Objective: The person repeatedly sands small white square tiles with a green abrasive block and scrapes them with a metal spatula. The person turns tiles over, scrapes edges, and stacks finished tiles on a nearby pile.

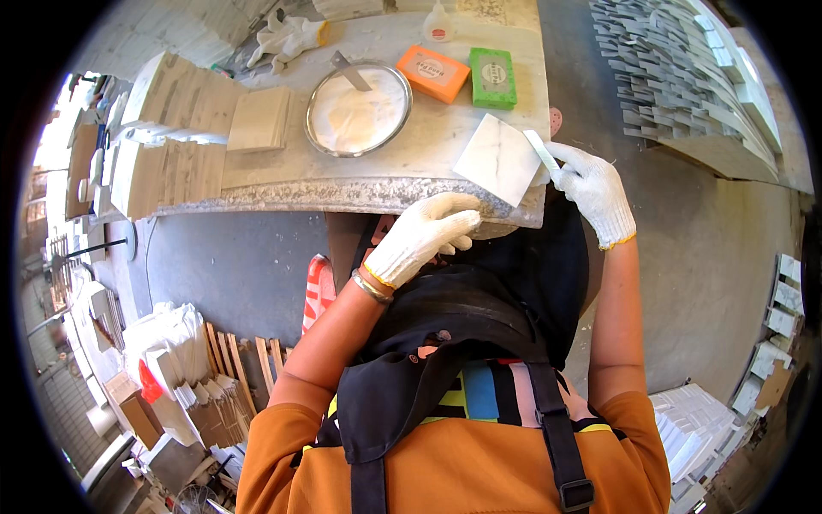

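Note:
My right hand (592, 190), in a white knit glove, grips a thin white flat strip (540, 151) by its lower end, at the right corner of a square white marble tile (495, 160). The tile lies turned cornerwise on the table's front right corner. Whether the strip touches the tile, I cannot tell. My left hand (431, 233), gloved too, hangs at the table's front edge, its fingers loosely bent and apart, nothing visible in them. To the tile's left, a round metal pan (409, 109) contains white powder or paste, with a flat metal scraper (351, 72) resting in it.
Behind the tile are an orange block (433, 74) and a green block (494, 78), near a small white bottle (437, 23). Spare gloves (288, 38) lie far left on the table (282, 193). Stacked tiles (184, 98) fill its left end. More tile stacks (668, 77) stand right.

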### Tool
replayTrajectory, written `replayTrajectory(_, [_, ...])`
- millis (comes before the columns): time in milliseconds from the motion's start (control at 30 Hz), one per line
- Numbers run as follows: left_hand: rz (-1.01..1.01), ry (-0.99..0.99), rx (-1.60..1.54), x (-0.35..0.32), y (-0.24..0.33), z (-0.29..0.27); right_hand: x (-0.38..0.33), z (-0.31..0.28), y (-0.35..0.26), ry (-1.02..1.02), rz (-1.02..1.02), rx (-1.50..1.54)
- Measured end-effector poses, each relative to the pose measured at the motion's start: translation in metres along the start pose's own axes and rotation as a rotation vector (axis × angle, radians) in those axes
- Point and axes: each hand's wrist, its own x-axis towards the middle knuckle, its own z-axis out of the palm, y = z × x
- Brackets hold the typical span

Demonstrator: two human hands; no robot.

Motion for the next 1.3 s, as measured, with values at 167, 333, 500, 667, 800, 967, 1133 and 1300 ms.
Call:
replayTrajectory(167, [-0.027,-0.012,-0.031,-0.001,0.005,0.003,0.001,-0.001,0.003,-0.051,0.072,0.051])
replayTrajectory(333, [-0.031,-0.019,-0.04,0.0,0.001,0.004,-0.006,0.004,0.005,-0.035,0.097,0.248])
replayTrajectory(500, [-0.074,-0.046,-0.02,-0.001,0.0,0.004,-0.008,0.01,0.018,0.099,-0.08,0.062])
replayTrajectory(667, [-0.096,-0.07,-0.094,0.003,-0.009,0.004,-0.003,-0.001,0.014,0.03,-0.124,-0.056])
replayTrajectory(800, [-0.11,-0.06,-0.158,0.005,-0.009,0.008,-0.004,-0.01,0.009,-0.061,-0.073,-0.018])
replayTrajectory(967, [-0.112,0.021,-0.31,0.009,-0.021,0.018,-0.018,-0.011,0.007,-0.112,-0.013,0.033])
replayTrajectory(1133, [-0.075,0.113,-0.502,0.01,-0.029,0.027,-0.025,-0.012,0.003,-0.176,0.107,0.161])
replayTrajectory(1300, [-0.058,0.155,-0.58,0.014,-0.031,0.032,-0.029,-0.008,0.0,-0.199,0.115,0.231])
